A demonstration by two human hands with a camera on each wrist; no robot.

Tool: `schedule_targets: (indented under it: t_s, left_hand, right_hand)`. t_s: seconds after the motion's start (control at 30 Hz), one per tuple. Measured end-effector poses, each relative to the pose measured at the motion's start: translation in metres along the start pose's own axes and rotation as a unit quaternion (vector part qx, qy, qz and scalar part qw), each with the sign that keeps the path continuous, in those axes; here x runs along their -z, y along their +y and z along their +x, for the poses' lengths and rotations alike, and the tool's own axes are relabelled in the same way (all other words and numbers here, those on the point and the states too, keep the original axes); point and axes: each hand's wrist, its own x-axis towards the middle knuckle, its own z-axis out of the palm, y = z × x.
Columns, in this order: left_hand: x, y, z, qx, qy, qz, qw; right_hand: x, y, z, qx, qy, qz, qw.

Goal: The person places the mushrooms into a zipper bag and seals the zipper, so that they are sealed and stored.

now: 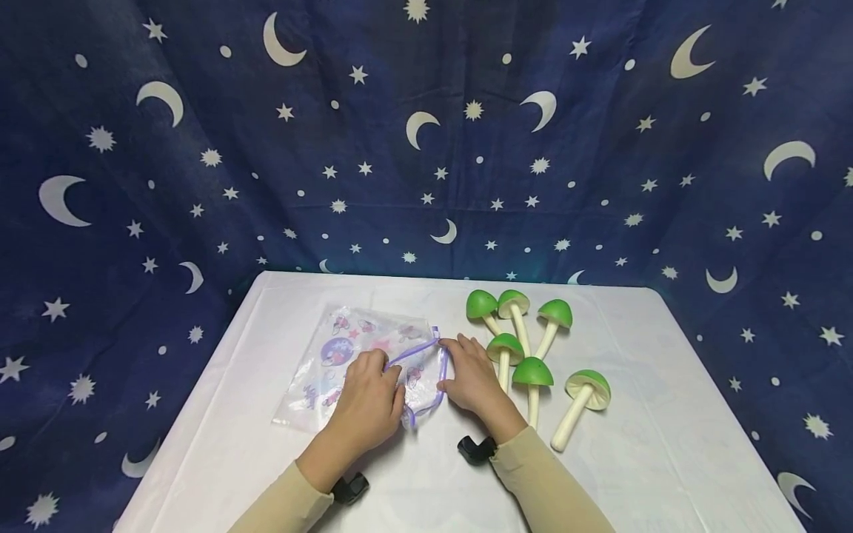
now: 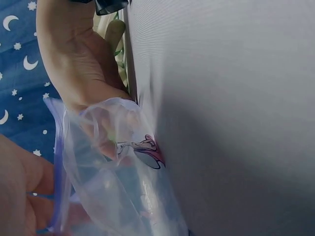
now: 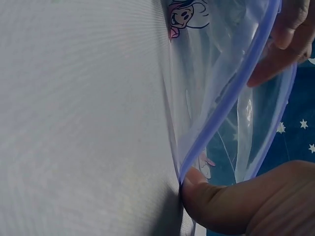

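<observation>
A clear zip bag [image 1: 313,400] with a purple zip strip and pink and purple cartoon prints lies on the table, its mouth spread apart toward the right. My left hand [image 1: 369,400] grips the purple rim from above; in the left wrist view its fingers [image 2: 42,211] are at the strip. At the mouth's right end, my right hand [image 1: 473,377] holds the other part of the rim. The right wrist view shows its thumb [image 3: 206,196] hooked at the strip, with left-hand fingers [image 3: 275,64] at the mouth above. Prints show through the film.
Several toy mushrooms with green caps and pale stems lie right of my right hand, one mushroom [image 1: 580,407] apart from the cluster [image 1: 506,348]. A white cloth covers the table [image 1: 220,444]. Behind hangs a dark blue curtain [image 1: 373,222] with moons and stars.
</observation>
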Motion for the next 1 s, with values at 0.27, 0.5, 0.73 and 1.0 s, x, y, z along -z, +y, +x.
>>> schedule_targets:
  t_s: [0.27,0.5,0.73,1.0]
  left_hand:
    - [0.003,0.004,-0.004,0.053,-0.029,0.038,0.9974]
    - [0.002,0.001,-0.009,0.057,-0.037,-0.014,0.9976]
    - [0.005,-0.011,-0.009,0.009,-0.061,-0.047,0.997]
    - [0.005,-0.015,-0.006,0.015,-0.043,-0.096,0.9943]
  right_hand:
    - [0.001,0.001,-0.001,-0.001,0.005,0.001,1.0]
    - [0.001,0.001,-0.001,0.007,0.0,-0.001,1.0]
    - [0.002,0.001,-0.002,0.003,0.0,0.001,1.0]
    - [0.002,0.0,-0.003,0.003,0.001,0.002,1.0]
